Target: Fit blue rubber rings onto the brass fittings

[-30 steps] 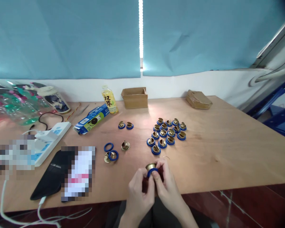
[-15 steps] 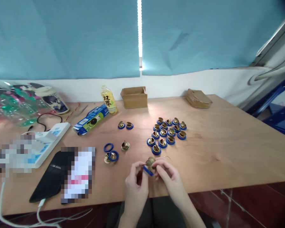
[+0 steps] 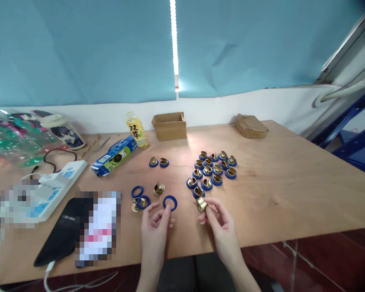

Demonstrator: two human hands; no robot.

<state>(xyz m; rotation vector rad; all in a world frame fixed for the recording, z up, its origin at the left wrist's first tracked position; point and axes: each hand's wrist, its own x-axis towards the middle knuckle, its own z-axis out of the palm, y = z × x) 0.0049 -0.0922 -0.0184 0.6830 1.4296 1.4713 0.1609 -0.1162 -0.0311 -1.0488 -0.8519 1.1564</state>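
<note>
Left fingers: left hand (image 3: pixel 154 227) pinches a loose blue rubber ring (image 3: pixel 170 202) at its fingertips, held up on edge.
Right fingers: right hand (image 3: pixel 218 221) grips a small brass-coloured metal fitting (image 3: pixel 200 204) between thumb and forefinger.
Gap: ring and fitting are apart, bare wooden tabletop (image 3: pixel 292 190) between them.
Near edge: both hands sit close to the table's front edge.
Cluster: ringed brass pieces (image 3: pixel 211 170) lie just beyond the right hand.
Open room: clear wood stretches rightward.
</note>
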